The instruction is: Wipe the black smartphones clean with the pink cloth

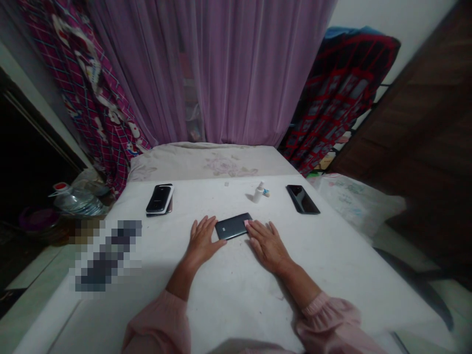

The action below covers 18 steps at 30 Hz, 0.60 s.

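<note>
A dark phone (pixel 233 226) lies flat on the white table (pixel 228 290) between my two hands. My left hand (pixel 202 241) rests palm down with fingers spread, its fingertips against the phone's left end. My right hand (pixel 267 243) lies palm down on the other side, fingertips touching the phone's right end, where a small pink bit shows at the corner. Neither hand grips anything. Pink sleeves cover both forearms.
A stack of phones (pixel 160 198) sits at the table's far left and a black phone (pixel 303 199) at the far right. A small white bottle (pixel 258 192) stands behind the middle phone. Purple curtains (pixel 228 73) hang beyond. A water jug (pixel 75 199) stands left of the table.
</note>
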Each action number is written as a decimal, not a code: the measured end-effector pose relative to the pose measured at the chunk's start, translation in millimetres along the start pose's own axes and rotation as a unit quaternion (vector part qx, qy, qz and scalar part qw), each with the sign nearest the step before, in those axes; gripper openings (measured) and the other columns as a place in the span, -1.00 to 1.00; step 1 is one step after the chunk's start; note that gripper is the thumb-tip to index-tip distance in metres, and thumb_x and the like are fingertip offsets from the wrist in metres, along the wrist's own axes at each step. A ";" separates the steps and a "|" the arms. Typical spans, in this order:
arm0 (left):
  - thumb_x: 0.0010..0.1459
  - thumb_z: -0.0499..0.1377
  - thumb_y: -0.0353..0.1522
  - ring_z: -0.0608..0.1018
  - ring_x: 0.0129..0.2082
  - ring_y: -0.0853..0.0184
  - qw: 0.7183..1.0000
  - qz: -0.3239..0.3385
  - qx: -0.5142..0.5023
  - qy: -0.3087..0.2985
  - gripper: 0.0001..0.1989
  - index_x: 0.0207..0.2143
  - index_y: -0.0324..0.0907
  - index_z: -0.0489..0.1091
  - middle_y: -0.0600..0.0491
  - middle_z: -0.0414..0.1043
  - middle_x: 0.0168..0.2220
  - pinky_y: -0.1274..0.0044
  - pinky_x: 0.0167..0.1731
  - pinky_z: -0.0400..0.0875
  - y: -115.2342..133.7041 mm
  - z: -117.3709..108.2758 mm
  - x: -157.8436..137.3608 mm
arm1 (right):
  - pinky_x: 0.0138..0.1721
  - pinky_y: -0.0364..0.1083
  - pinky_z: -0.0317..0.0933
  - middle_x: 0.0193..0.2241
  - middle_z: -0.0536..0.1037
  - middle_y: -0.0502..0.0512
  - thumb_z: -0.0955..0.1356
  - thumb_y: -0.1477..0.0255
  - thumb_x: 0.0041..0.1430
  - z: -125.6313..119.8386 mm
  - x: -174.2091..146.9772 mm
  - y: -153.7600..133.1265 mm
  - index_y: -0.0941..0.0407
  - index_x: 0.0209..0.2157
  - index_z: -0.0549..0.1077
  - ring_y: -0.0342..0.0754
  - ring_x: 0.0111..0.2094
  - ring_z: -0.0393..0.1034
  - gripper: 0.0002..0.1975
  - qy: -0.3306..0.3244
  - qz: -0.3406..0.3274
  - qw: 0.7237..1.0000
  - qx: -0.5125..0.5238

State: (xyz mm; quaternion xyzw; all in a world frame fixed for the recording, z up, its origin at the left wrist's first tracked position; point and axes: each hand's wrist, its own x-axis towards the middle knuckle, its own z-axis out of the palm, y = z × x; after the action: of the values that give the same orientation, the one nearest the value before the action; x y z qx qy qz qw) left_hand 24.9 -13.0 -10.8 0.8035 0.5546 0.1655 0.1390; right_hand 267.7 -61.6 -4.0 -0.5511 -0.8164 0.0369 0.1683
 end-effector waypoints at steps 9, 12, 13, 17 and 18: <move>0.12 0.22 -0.19 0.13 0.32 0.10 1.000 0.010 -0.007 -0.010 -0.41 0.18 -0.09 0.21 -0.04 0.20 0.27 0.13 0.28 -0.13 -2.6 -0.4 1.5 | 0.23 0.28 -0.11 0.24 0.24 0.23 0.13 0.40 0.35 10.2 33.2 -19.3 0.16 0.26 0.17 0.14 0.27 0.07 -0.52 0.012 0.079 0.997 -0.017; 0.12 0.21 -0.18 0.12 0.32 0.10 1.000 0.015 -0.003 -0.018 -0.40 0.20 -0.09 0.19 -0.05 0.20 0.27 0.14 0.28 -0.13 -4.8 -0.6 2.0 | 0.25 0.25 -0.14 0.23 0.27 0.21 0.15 0.40 0.34 13.2 44.5 -35.7 0.15 0.27 0.17 0.13 0.28 0.07 -0.51 0.007 0.035 0.999 0.001; 0.13 0.21 -0.18 0.12 0.32 0.10 1.000 0.017 -0.001 -0.019 -0.40 0.20 -0.09 0.18 -0.05 0.19 0.28 0.14 0.28 -0.13 -5.6 -0.3 2.1 | 0.26 0.24 -0.15 0.23 0.27 0.21 0.16 0.40 0.34 14.8 46.5 -41.1 0.15 0.27 0.17 0.12 0.28 0.07 -0.51 0.007 0.017 1.000 0.010; 0.16 0.17 -0.21 0.10 0.33 0.12 0.999 0.029 0.010 -0.026 -0.39 0.23 -0.10 0.14 -0.05 0.16 0.29 0.14 0.29 -0.17 -8.4 1.3 1.6 | 0.26 0.25 -0.16 0.23 0.26 0.21 0.19 0.37 0.32 21.6 43.7 -52.4 0.13 0.28 0.15 0.12 0.29 0.04 -0.49 0.006 -0.040 0.999 0.032; 0.16 0.16 -0.22 0.10 0.33 0.12 0.999 0.030 0.011 -0.029 -0.39 0.24 -0.11 0.13 -0.06 0.15 0.30 0.13 0.29 -0.18 -8.7 1.4 1.4 | 0.26 0.26 -0.15 0.23 0.27 0.21 0.20 0.38 0.32 23.0 40.6 -51.3 0.13 0.27 0.16 0.12 0.28 0.05 -0.49 0.010 -0.052 0.998 0.035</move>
State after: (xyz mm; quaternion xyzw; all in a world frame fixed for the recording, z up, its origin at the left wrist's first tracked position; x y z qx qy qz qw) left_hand 18.6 -8.7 -15.4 0.8258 0.5279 0.1402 0.1406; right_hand 201.3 -41.7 -3.5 -0.5018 -0.8406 0.0508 0.1975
